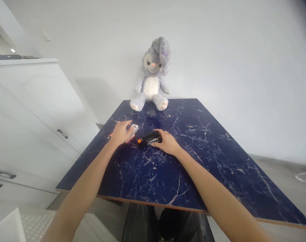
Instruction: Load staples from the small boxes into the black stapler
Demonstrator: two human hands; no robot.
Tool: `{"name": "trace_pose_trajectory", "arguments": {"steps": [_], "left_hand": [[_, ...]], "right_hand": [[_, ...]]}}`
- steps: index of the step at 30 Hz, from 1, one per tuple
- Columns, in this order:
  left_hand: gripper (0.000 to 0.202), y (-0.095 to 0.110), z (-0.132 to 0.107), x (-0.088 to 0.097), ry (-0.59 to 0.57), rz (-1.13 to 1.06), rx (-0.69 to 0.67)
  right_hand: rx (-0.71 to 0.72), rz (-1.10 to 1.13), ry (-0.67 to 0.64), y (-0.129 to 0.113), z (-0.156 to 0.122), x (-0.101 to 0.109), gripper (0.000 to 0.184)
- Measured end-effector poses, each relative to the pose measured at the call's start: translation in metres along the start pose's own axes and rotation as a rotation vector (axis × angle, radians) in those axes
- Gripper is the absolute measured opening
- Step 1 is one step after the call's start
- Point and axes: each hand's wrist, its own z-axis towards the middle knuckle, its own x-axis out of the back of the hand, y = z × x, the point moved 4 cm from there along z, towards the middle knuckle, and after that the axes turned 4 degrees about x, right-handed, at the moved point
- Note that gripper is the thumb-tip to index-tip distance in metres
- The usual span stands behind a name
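Note:
My right hand (166,142) is closed around the right end of a black stapler (150,139) with an orange tip pointing left. The stapler lies tilted slightly, low over the dark blue marbled table (153,174). To its left, my left hand (121,132) has its thumb and fingers curled about a small white box (135,127) with dark print. Under that hand a red-and-white packet (130,138) shows in part, the rest covered by the palm. A small gap separates the two hands.
A grey plush rabbit (151,77) sits at the table's far edge against the white wall. White cabinets (37,117) with dark handles stand on the left. A pale perforated surface (33,223) is at lower left, and a clear plastic item (305,176) lies on the floor at right.

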Motion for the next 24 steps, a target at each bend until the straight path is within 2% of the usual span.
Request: {"name": "trace_pose_trajectory", "arguments": {"steps": [3, 5, 7, 10, 12, 14, 17, 21, 24], "left_hand": [[0.043, -0.004, 0.001, -0.002, 0.019, -0.009, -0.045], [0.040, -0.016, 0.002, -0.008, 0.026, 0.025, 0.005], [0.039, -0.032, 0.003, -0.016, 0.023, 0.068, 0.106], [0.035, -0.049, 0.003, -0.028, -0.018, 0.116, 0.198], [0.033, -0.051, 0.004, -0.030, -0.038, 0.115, 0.180], [0.031, -0.048, 0.006, -0.027, -0.046, 0.106, 0.136], [0.033, -0.044, 0.005, -0.017, -0.110, 0.094, 0.103], [0.036, -0.037, 0.001, -0.014, -0.313, 0.019, 0.051], [0.036, -0.025, -0.001, -0.015, -0.343, -0.036, 0.017]], "right_hand": [[-0.008, -0.032, 0.008, -0.001, 0.000, 0.000, 0.072], [0.004, -0.044, 0.011, -0.001, 0.000, 0.002, 0.071], [0.020, -0.043, 0.001, -0.002, -0.002, 0.007, 0.062], [0.020, -0.036, -0.034, 0.000, -0.004, 0.016, 0.035], [-0.002, -0.045, -0.044, 0.004, -0.005, 0.022, 0.025], [-0.028, -0.060, -0.039, 0.010, -0.005, 0.028, 0.024], [-0.057, -0.072, -0.022, 0.021, -0.005, 0.037, 0.033], [-0.096, -0.057, -0.036, 0.033, -0.005, 0.047, 0.068], [-0.111, -0.037, -0.072, 0.037, -0.006, 0.050, 0.073]]}}
